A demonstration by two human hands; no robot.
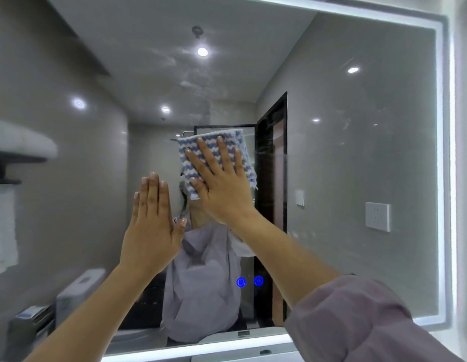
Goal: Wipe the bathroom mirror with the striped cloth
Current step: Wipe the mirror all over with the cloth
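Note:
A large bathroom mirror (358, 158) with a lit white border fills the view. The blue and white striped cloth (201, 146) lies flat against the glass near the middle. My right hand (222, 184) presses on the cloth with its fingers spread, palm to the mirror. To the left and lower, my left hand (151, 223) is raised upright with straight fingers held together and holds nothing. Whether it touches the glass I cannot tell. Faint smears show on the glass above the cloth.
Two blue glowing touch buttons (249, 281) sit low on the mirror. The lit lower border (201, 347) of the mirror runs along the bottom. The reflection shows a toilet (78, 291), a wall socket (377, 216) and a dark door frame (277, 178).

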